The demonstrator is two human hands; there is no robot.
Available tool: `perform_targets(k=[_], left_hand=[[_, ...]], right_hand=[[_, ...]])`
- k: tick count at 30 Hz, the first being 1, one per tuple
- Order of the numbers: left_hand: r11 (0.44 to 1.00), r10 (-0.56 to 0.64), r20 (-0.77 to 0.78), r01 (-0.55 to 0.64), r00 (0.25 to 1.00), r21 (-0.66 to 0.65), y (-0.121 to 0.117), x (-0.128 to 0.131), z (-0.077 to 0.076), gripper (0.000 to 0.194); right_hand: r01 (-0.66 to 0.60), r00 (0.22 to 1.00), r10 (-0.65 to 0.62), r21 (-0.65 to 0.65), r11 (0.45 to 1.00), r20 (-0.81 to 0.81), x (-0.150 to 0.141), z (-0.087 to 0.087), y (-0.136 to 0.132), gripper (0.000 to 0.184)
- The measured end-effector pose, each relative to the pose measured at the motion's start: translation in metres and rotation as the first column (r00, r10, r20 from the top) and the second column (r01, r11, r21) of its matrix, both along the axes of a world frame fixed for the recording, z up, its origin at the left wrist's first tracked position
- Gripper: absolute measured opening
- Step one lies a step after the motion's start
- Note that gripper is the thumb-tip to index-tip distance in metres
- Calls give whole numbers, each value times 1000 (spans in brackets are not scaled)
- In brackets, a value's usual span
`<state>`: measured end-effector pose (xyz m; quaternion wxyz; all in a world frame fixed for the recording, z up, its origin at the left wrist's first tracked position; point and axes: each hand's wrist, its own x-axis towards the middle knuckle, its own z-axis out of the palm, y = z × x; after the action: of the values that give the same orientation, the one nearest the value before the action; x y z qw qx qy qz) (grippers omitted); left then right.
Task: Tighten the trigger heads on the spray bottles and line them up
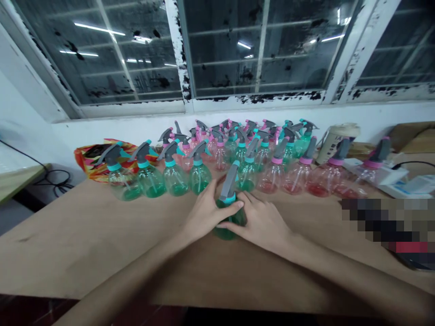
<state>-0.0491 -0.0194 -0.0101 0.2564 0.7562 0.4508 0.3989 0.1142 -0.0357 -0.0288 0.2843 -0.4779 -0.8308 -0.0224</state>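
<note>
In the head view, a green spray bottle (227,233) with a grey trigger head and turquoise collar stands upright on the wooden table (142,253). My left hand (204,210) wraps its left side, thumb laid across the front under the collar. From the right, my right hand (265,219) closes round the same bottle, its thumb lower on the body. The two hands hide much of the bottle's middle. Just behind it, to the left, is a row of clear green spray bottles (176,179). Pink-collared spray bottles (272,176) with reddish bases line up to the right.
More pink and turquoise spray bottles (220,151) crowd the back by the wall. A colourful bag (86,158) lies at back left, with a black cable (56,179) beyond. A pale cup-like container (338,138) and white boxes (408,183) are at right. Windows rise behind.
</note>
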Motion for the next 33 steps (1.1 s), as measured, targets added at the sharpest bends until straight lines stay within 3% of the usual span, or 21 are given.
perform_targets(k=[6,14,20,23,29,33], left_hand=[[992,-118,139,121,983,-15,-1,22,3,46],[998,15,120,-22,993,58,5,26,-8,40],[998,30,76,-34,997,54,21,28,-9,38],[997,10,79,-17,997,79,31,30,-8,36],[996,-18,16,17,1000,88,45,33,-6,20],[998,-14,-5,14,1000,65,47,34,-5,25]], right_hand=[[-157,985,160,51,986,-67,10,-9,-10,61],[-344,935,322,-158,926,-149,40,-32,10,77],[-314,949,303,-176,933,-86,76,-66,39,87],[-297,955,289,-207,932,-69,87,-76,47,84],[-282,959,275,-260,923,-66,92,-81,51,66],[-275,961,259,-267,924,-92,91,-81,50,65]])
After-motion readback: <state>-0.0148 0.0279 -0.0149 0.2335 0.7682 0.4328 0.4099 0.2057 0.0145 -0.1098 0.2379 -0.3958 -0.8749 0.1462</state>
